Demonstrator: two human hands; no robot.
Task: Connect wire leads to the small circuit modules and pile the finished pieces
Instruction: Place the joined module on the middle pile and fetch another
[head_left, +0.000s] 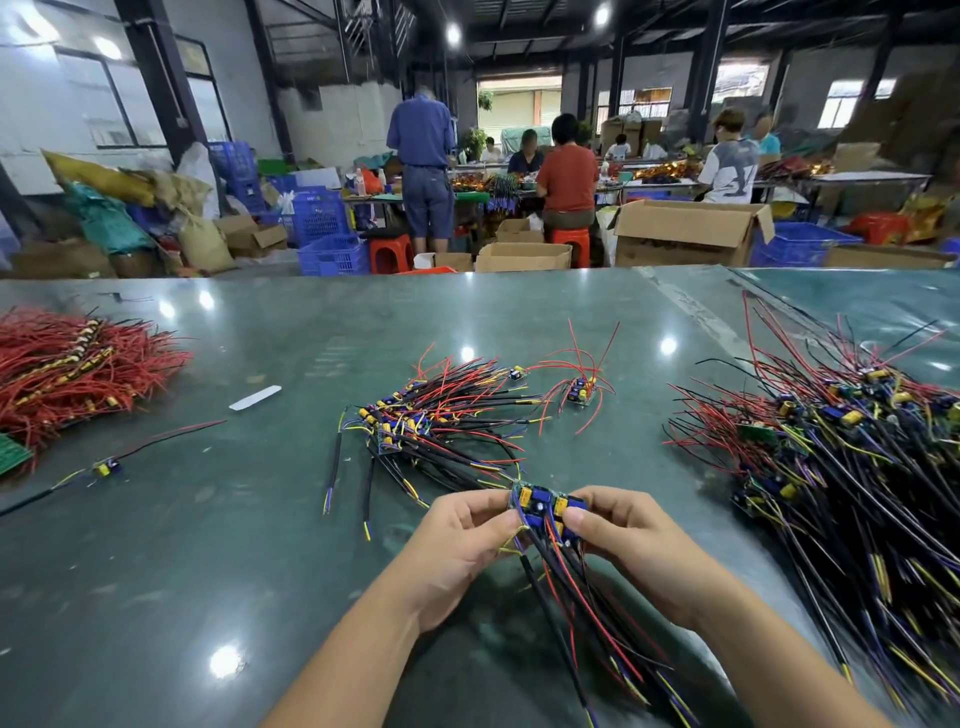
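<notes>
Both hands working low centre over green table (260, 519). Left hand (457, 545) and right hand (639, 545) are each pinching, fingers curled, a small cluster of circuit modules (545, 512) btwn thumb & fingertips, held just above tabletop. Black, red & yellow leads (582, 613) are trailing down toward the person. Pile of wired modules (436, 421) is lying just beyond hands; smaller wired piece (579, 391) sitting right of it. Large tangled heap (841, 447) is spreading far right. Red-wire bundle (78, 364) is lying far left. Single module w/ leads (106, 467) is resting apart, left.
</notes>
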